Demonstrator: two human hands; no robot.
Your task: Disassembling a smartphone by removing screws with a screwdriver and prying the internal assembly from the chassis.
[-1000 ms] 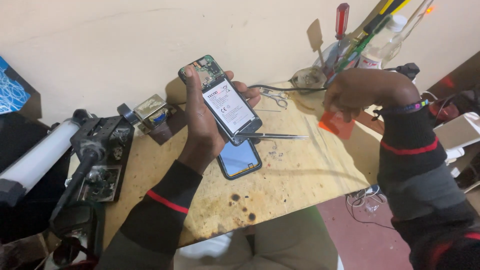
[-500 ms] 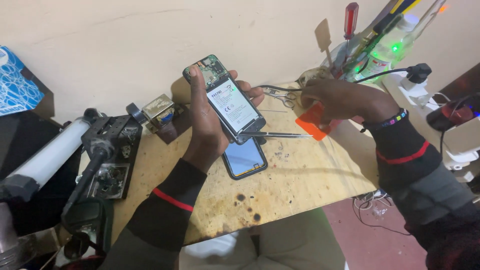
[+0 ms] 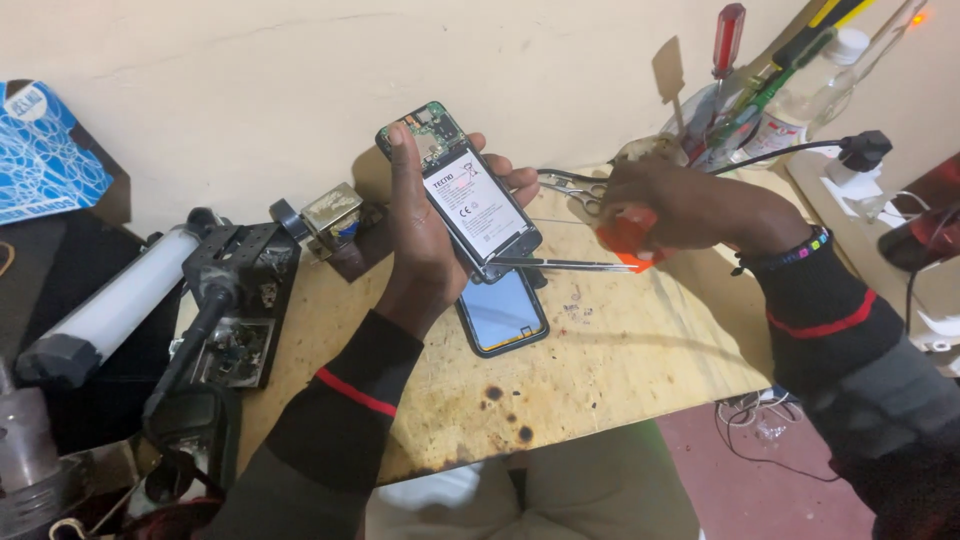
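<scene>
Left hand (image 3: pixel 425 250) grips the opened phone (image 3: pixel 462 195) above the wooden board (image 3: pixel 620 350); right hand (image 3: pixel 680 205) pinches an orange tool (image 3: pixel 625 237) just right of that phone.

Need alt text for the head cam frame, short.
A person's left hand holds an opened smartphone with its battery and circuit board exposed, while the right hand grips an orange-handled tool whose thin metal shaft points at the phone's lower edge. Another phone lies on the stained wooden bench below.

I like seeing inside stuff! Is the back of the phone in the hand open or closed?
Open. The phone in the left hand has no back cover: its white battery and green circuit board are bare.
</scene>
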